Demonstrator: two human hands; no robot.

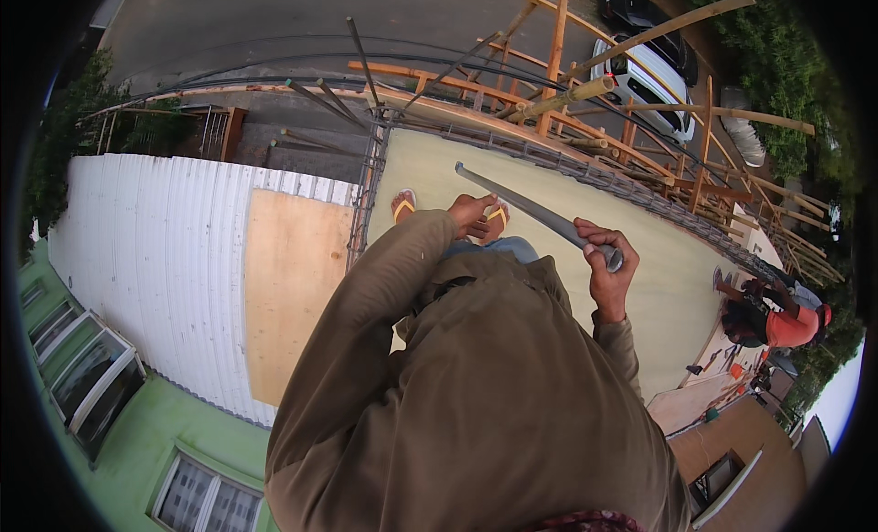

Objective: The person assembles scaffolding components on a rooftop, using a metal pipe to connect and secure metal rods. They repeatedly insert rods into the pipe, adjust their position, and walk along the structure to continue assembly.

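A long grey metal bar (pixel 530 207) slants in front of my body, its narrow tip at the far left and its thick round end toward me on the right. My right hand (pixel 605 262) is closed round the bar close to the thick end. My left hand (pixel 471 217) is just below the bar's far half, fingers curled and one fingertip close to its underside. Whether that fingertip touches the bar, or the curled fingers hold something small, I cannot make out. Below the hands, my feet in yellow-strapped sandals (pixel 498 219) stand on a pale greenish panel deck (pixel 416 166).
Steel rebar cages (pixel 366 180) run along the deck's left and far edges. Wooden and bamboo framing (pixel 553 97) rises beyond the far edge, above a street with a white car (pixel 645 84). White corrugated roofing (pixel 151 267) lies left. A person in a red shirt (pixel 791 326) crouches at right.
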